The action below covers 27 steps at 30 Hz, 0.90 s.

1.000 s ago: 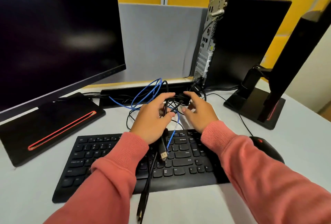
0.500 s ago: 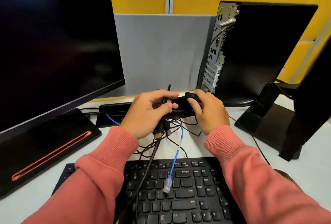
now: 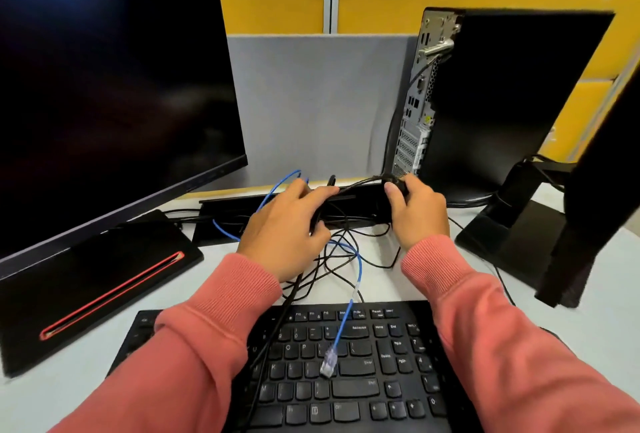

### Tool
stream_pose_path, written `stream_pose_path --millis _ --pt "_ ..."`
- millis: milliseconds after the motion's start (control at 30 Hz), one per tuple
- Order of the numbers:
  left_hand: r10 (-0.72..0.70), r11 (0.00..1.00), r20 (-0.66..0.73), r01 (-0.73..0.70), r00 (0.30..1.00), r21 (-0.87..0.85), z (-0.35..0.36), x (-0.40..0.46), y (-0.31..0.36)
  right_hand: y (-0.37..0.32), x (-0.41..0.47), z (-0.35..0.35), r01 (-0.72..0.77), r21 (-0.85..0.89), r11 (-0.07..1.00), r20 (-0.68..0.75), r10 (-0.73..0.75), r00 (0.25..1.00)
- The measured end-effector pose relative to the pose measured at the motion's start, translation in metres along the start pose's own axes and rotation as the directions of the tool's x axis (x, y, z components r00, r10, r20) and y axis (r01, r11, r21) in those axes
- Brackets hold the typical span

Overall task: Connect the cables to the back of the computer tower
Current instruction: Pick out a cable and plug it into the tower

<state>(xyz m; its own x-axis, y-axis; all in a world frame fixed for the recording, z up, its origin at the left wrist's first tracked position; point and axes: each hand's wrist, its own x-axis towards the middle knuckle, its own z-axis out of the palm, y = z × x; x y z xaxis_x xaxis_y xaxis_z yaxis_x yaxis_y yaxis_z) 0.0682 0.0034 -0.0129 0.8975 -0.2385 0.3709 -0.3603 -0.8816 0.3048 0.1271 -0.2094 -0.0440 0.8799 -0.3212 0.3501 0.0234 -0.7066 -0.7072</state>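
Open desk between hands and computer tower [image 3: 512, 100], rear ports facing left. Left hand [image 3: 284, 235] gripping black cables [image 3: 346, 242]; right hand [image 3: 417, 211] pinching black plug [image 3: 398, 185].

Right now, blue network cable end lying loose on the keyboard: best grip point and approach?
Probably pinch the blue cable just behind its clear plug, coming from above. The plug lies flat on the keyboard, free of both hands, tip toward the person, so the latch end stays clear for the tower.

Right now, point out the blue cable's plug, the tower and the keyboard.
blue cable's plug [image 3: 328, 360]: head view, clear connector tip.
tower [image 3: 502, 100]: head view, black side panel.
keyboard [image 3: 360, 387]: head view, lower key rows.
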Motion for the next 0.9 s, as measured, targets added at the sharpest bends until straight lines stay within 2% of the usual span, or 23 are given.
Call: stream_pose_path --millis 67,167,300,400,533,600,700,767,900 --pt "0.006 0.995 -0.030 -0.003 1.000 0.097 0.002 0.000 0.005 0.000 -0.005 -0.002 -0.017 0.101 0.995 0.016 0.015 1.000" --pt "0.048 0.987 -0.074 -0.036 0.996 0.154 0.002 -0.001 0.013 0.001 -0.024 -0.007 -0.023 0.300 0.954 0.059 0.005 0.998" --pt "0.143 0.951 -0.009 -0.135 0.990 0.278 0.005 0.003 0.020 0.012 -0.048 -0.014 -0.056 0.370 0.927 0.182 -0.013 0.983" --pt "0.161 0.977 -0.034 -0.154 0.986 0.151 0.000 0.011 0.024 0.010 -0.059 -0.023 -0.090 0.419 0.904 0.238 -0.014 0.971" --pt "0.024 0.993 -0.062 -0.031 0.998 -0.110 0.005 0.022 0.022 -0.004 -0.064 -0.030 -0.141 0.542 0.828 0.259 -0.005 0.966" --pt "0.036 0.982 -0.074 -0.049 0.997 -0.184 0.009 0.027 0.022 -0.018 -0.063 -0.034 -0.195 0.579 0.792 0.317 0.002 0.949" --pt "0.127 0.953 -0.058 -0.138 0.990 -0.268 0.015 0.030 0.021 -0.034 -0.053 -0.034 -0.163 0.546 0.822 0.341 -0.040 0.939" --pt "0.155 0.935 -0.058 -0.165 0.986 -0.314 0.019 0.030 0.019 -0.041 -0.046 -0.031 -0.116 0.495 0.861 0.295 -0.041 0.955" --pt "0.198 0.944 -0.035 -0.200 0.980 -0.262 0.023 0.026 0.014 -0.047 -0.031 -0.022 -0.123 0.487 0.865 0.229 0.010 0.973"
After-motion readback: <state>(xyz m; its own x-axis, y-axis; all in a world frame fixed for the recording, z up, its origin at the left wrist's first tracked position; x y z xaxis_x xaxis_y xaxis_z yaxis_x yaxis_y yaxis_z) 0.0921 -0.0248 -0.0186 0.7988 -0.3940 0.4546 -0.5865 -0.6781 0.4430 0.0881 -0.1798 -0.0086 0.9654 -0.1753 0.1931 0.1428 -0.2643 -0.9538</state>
